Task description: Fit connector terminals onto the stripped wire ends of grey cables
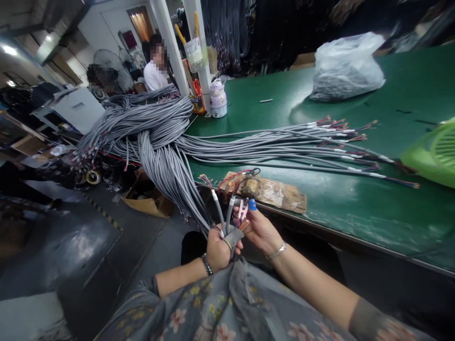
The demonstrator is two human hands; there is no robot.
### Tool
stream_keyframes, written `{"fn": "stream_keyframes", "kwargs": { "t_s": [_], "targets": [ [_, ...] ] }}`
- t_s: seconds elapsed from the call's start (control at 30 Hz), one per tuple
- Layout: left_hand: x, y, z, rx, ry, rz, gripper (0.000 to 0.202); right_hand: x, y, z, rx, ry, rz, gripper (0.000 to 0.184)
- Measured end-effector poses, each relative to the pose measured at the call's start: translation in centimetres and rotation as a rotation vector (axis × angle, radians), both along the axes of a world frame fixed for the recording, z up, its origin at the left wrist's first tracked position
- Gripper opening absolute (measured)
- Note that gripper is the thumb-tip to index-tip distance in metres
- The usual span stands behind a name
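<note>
My left hand point(217, 249) is closed in a fist around the ends of two grey cables point(219, 211) that stand up out of it, with coloured wire ends at their tips. My right hand point(259, 228) is beside it, fingers pinched on a small pink tool point(243, 209); a blue cap point(252, 204) covers one fingertip. A large bundle of grey cables point(167, 142) drapes over the edge of the green table point(355, 203) and hangs down toward my hands.
More grey cables with stripped coloured ends point(341, 142) fan out across the table. A worn cardboard piece point(273, 192), a white plastic bag point(346, 66), a green fan point(435, 151) and a white jar point(218, 98) lie on it. Two people sit at far left.
</note>
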State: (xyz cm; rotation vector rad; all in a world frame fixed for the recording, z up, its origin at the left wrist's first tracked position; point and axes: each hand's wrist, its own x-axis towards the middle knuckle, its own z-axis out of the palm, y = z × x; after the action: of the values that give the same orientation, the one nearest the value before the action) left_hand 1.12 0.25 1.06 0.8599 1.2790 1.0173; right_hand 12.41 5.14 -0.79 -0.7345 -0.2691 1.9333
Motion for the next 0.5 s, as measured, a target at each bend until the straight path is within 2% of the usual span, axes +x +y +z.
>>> {"fn": "stream_keyframes", "kwargs": {
  "t_s": [0.07, 0.23, 0.5],
  "targets": [
    [-0.02, 0.1, 0.01, 0.001, -0.001, 0.004, 0.039, -0.05, 0.0, 0.19, 0.02, -0.003, -0.002, 0.031],
    [0.14, 0.37, -0.16, -0.022, 0.007, -0.006, 0.039, -0.16, -0.15, 0.14, 0.049, 0.002, 0.11, 0.042],
    [0.21, 0.21, -0.11, -0.049, 0.005, -0.023, 0.04, -0.2, -0.09, -0.38, 0.004, -0.02, 0.024, 0.034]
  ]
}}
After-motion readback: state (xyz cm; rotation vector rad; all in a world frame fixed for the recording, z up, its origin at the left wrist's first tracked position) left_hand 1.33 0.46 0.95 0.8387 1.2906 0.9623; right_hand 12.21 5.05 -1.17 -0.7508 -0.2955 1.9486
